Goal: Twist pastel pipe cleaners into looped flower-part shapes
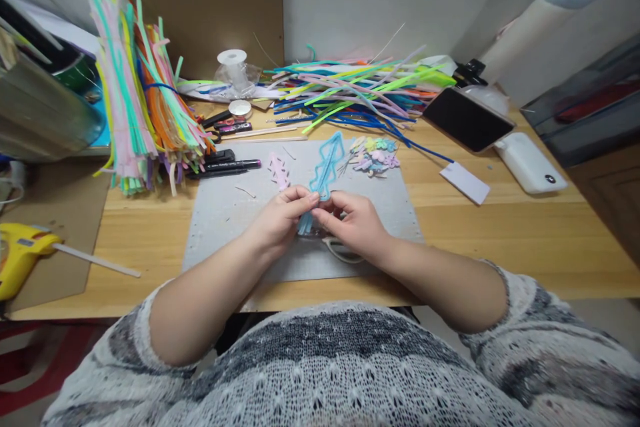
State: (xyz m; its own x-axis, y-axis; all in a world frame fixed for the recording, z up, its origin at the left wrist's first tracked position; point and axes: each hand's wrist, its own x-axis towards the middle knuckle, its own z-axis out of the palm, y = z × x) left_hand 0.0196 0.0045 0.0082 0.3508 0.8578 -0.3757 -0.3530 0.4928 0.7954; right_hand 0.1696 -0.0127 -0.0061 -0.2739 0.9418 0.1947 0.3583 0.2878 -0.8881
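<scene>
A light blue pipe cleaner shape with a wavy, leaf-like outline and a centre stem stands up between my two hands. My left hand pinches its lower part between thumb and fingers. From the other side, the closed fingers of my right hand grip the base too; the exact contact is partly hidden. Blue stem ends stick out below the fingers. Under my right hand lie scissors, with only a pale handle loop showing. Just beyond my left hand, a pink pipe cleaner piece rests on the grey cutting mat.
Small pastel pieces lie at the mat's upper right. Loose pipe cleaners spread along the back, and bundled ones stand at left. Markers, a yellow glue gun, a phone and a white power bank surround the mat.
</scene>
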